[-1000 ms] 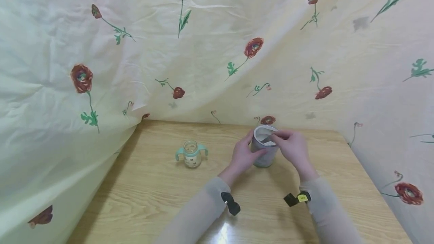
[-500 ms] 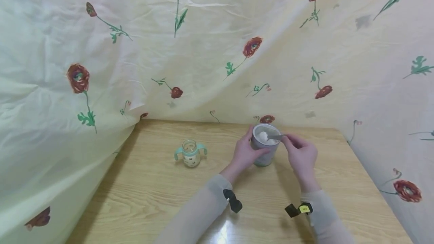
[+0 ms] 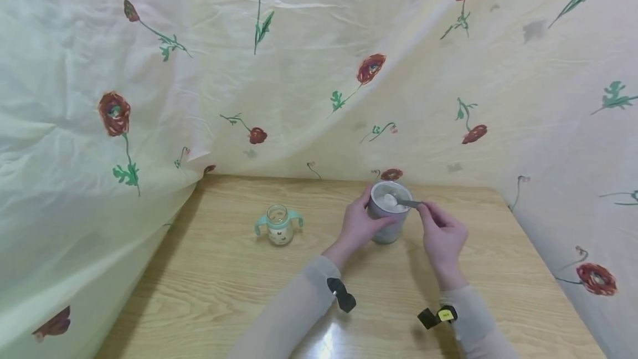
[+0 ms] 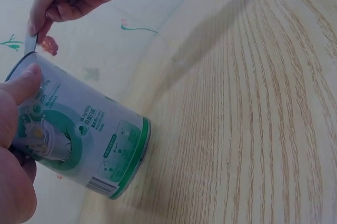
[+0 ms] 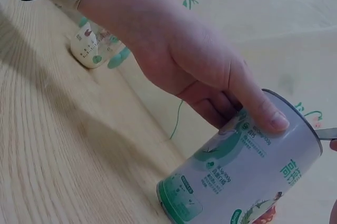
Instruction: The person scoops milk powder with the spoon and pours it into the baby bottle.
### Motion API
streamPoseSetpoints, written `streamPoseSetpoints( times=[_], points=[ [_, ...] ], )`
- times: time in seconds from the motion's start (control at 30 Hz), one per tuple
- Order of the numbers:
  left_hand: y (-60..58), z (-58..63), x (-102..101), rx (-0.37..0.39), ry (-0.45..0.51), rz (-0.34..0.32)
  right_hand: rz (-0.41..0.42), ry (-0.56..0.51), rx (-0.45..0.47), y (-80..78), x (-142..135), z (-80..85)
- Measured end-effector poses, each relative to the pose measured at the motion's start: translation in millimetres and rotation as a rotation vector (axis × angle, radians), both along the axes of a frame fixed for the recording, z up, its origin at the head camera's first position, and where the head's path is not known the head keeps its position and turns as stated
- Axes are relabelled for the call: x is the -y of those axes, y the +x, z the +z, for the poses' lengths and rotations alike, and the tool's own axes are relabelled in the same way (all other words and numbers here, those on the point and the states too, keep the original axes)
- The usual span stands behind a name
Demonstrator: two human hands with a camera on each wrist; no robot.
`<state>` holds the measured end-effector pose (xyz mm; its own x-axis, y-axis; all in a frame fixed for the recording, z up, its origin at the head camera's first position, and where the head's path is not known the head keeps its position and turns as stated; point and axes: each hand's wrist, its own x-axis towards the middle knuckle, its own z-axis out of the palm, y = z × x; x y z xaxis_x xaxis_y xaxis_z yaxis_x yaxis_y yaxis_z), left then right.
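A white can (image 3: pixel 385 230) with a green-banded label stands upright on the table, its top uncovered. My left hand (image 3: pixel 356 225) grips it from the left, thumb across the near side, just under the rim in the right wrist view. My right hand (image 3: pixel 444 234) pinches the grey handle of a scoop (image 3: pixel 410 203) between thumb and fingers at the can's right rim. The scoop's bowl (image 3: pixel 390 199) shows white inside the can's mouth, with the handle crossing the rim. The left wrist view shows the handle (image 4: pixel 30 43) rising past the can's edge.
Left of the can stands a small clear bottle (image 3: pixel 280 231) with two mint-green handles and an uncovered neck. Flower-patterned cloth (image 3: pixel 319 71) hangs behind and along both sides of the wooden table (image 3: pixel 224 287). A camera is strapped to each wrist.
The right hand has drawn back to the right from over the can's mouth. The scoop has come up from inside, its bowl now showing white near the rim. The left hand keeps its grip.
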<state>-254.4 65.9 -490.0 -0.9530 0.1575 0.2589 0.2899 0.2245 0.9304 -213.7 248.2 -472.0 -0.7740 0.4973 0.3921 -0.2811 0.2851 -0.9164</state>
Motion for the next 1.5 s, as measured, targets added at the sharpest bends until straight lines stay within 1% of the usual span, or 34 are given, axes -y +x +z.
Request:
streamPoseSetpoints(
  times=[0.13,0.3,0.4,0.5,0.6,0.7,0.83,1.0,1.07,1.27,1.5],
  points=[
    [-0.1,0.3,1.2,-0.009,-0.001,-0.008,0.009,-0.018,0.015,-1.2,0.8,-1.4],
    [-0.5,1.2,1.9,0.002,-0.014,-0.012,0.015,-0.057,0.023,-3.4,0.3,-4.1],
    [-1.3,0.5,2.0,0.008,-0.018,-0.009,0.013,-0.098,0.046,-4.6,-0.5,-5.0],
    [-1.7,-1.0,2.1,0.010,-0.017,-0.005,0.013,-0.168,0.079,-4.5,-1.1,-4.7],
    [-1.4,-1.9,1.8,0.012,-0.020,-0.005,0.016,-0.233,0.121,-2.5,-2.6,-2.3],
    [-1.0,-2.8,1.8,0.009,-0.021,-0.005,0.030,-0.270,0.155,-0.2,-3.9,0.4],
    [-0.7,-3.3,2.0,-0.006,-0.023,-0.006,0.036,-0.285,0.174,2.0,-4.8,3.6],
    [-0.7,-3.1,2.3,-0.015,-0.017,-0.012,0.031,-0.271,0.187,3.4,-4.5,6.1],
    [-0.7,-3.5,3.1,-0.006,-0.012,-0.015,0.034,-0.266,0.200,3.5,-3.4,6.3],
    [-1.2,-3.1,5.8,0.015,-0.012,-0.022,0.037,-0.315,0.210,2.3,0.0,7.4],
    [0.4,2.0,10.1,0.022,-0.042,-0.037,0.066,-0.483,0.184,-1.2,0.0,11.0]
  ],
)
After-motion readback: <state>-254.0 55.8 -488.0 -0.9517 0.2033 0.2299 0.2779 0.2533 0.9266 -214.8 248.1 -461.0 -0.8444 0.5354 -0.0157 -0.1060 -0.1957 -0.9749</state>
